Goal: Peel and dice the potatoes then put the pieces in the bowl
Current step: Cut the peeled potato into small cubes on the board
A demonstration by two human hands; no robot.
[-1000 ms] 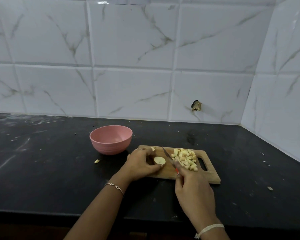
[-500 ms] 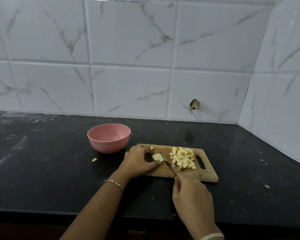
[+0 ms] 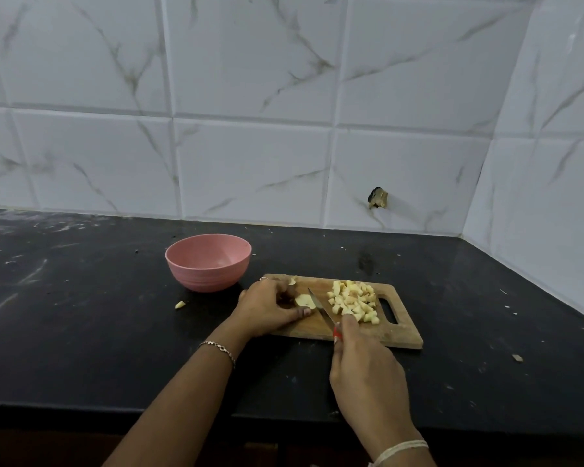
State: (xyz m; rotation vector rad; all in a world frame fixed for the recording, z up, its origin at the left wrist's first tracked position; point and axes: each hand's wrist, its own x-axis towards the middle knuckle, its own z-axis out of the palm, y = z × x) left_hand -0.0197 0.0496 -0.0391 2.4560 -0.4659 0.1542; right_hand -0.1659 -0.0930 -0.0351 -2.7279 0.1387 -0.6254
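Note:
A wooden cutting board [image 3: 398,335] lies on the black counter. My left hand [image 3: 267,310] grips a pale potato piece [image 3: 303,301] on the board's left part. My right hand [image 3: 364,369] holds a knife [image 3: 320,309] by its red handle, the blade lying against the right side of that piece. A heap of diced potato [image 3: 353,301] sits on the right part of the board. The pink bowl [image 3: 208,262] stands behind and left of the board, and nothing shows inside it.
One loose potato bit [image 3: 179,304] lies on the counter in front of the bowl. Small scraps [image 3: 517,357] dot the counter at the right. Tiled walls close the back and right side. The counter's front edge runs under my forearms.
The knife has moved from above the board down against the potato piece, and my left hand has closed tighter over the piece. The view has shifted slightly.

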